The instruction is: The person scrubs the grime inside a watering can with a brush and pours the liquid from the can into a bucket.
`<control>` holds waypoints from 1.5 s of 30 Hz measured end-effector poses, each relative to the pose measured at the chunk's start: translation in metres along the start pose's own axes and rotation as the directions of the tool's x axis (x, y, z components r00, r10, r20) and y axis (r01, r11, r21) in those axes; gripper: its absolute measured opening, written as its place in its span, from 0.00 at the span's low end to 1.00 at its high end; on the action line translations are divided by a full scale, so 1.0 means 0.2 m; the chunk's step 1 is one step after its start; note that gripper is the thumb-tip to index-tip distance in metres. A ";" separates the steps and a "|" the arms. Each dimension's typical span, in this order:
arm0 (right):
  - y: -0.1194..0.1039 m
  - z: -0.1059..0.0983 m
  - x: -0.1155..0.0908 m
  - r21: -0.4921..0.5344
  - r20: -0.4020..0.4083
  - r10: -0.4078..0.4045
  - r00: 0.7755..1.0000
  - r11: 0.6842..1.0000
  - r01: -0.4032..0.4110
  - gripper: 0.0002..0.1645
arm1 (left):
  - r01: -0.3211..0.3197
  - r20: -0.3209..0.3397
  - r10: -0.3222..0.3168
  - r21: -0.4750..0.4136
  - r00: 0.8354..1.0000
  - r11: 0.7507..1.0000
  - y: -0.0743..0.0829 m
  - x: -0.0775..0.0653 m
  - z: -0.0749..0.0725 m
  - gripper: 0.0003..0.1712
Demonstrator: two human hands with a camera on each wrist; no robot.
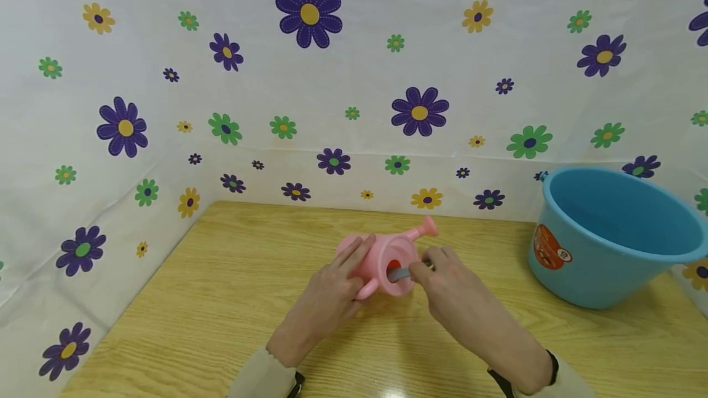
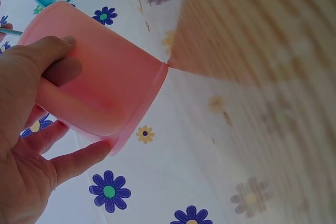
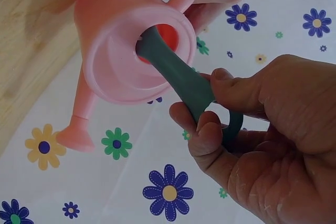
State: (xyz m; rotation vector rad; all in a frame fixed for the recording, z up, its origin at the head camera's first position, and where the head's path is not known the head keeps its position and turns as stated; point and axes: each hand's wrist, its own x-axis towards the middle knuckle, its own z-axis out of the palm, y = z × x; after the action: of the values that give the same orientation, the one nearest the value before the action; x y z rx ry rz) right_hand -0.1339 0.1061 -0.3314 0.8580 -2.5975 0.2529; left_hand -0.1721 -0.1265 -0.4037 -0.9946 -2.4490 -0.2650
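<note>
A pink toy watering can (image 1: 372, 257) lies tilted on the table, its round mouth turned toward me and its sprinkler spout (image 3: 77, 132) pointing away to the right. My left hand (image 1: 326, 296) grips the can around its body and handle (image 2: 79, 111), thumb on one side and fingers on the other. In my right hand (image 1: 461, 303), thumb and fingers pinch a teal plastic tool (image 3: 178, 74) by its loop handle. The tool's far end goes through the can's opening and is hidden inside. Something orange-red (image 3: 168, 36) shows within that opening.
A large light-blue bucket (image 1: 597, 263) with an orange-red label stands on the right of the wooden table (image 1: 221, 300). Behind and to the left hangs a white cloth (image 1: 354, 66) printed with purple, green and yellow flowers.
</note>
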 end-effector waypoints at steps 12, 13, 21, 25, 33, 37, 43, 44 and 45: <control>0.00 0.04 0.01 0.007 0.033 -0.016 0.999 1.000 0.016 0.17 | -0.008 -0.022 0.009 0.023 1.000 1.000 0.00 -0.01 0.00 0.23; 0.00 0.05 0.01 0.010 0.037 -0.016 0.999 1.000 0.016 0.17 | -0.008 -0.027 0.009 0.023 1.000 1.000 0.01 -0.01 0.00 0.23; 0.00 0.07 0.02 0.052 0.053 -0.005 0.999 0.999 0.002 0.16 | -0.015 -0.085 0.015 -0.006 0.996 1.000 0.01 0.00 0.01 0.20; 0.00 0.10 0.03 0.049 0.015 -0.027 1.000 0.998 0.027 0.17 | -0.012 -0.077 0.013 0.009 0.997 1.000 0.01 0.00 0.01 0.18; 0.03 0.19 0.05 0.030 -0.108 -0.131 0.986 0.990 0.134 0.17 | -0.001 -0.070 0.002 0.017 0.998 1.000 0.00 0.00 0.01 0.18; 0.03 0.19 0.05 0.020 -0.109 -0.138 0.984 0.990 0.141 0.17 | 0.003 -0.072 -0.002 0.020 0.997 1.000 0.00 0.00 0.01 0.18; 0.02 0.15 0.04 0.042 -0.071 -0.115 0.991 0.992 0.119 0.17 | 0.008 -0.068 -0.008 -0.002 0.998 1.000 0.00 -0.01 0.01 0.17; 0.02 0.14 0.04 0.049 -0.061 -0.108 0.992 0.993 0.111 0.17 | 0.009 -0.067 -0.009 -0.005 0.998 1.000 0.00 -0.01 0.01 0.18; 0.01 0.13 0.04 0.057 -0.053 -0.100 0.994 0.993 0.103 0.17 | 0.011 -0.067 -0.012 -0.010 0.998 1.000 0.00 -0.01 0.00 0.18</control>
State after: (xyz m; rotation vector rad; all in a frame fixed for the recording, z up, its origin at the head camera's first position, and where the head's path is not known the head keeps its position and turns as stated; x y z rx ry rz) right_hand -0.1491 0.0965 -0.3527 0.9883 -2.5026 0.3200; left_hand -0.1717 -0.1274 -0.4054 -0.9606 -2.3956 -0.3089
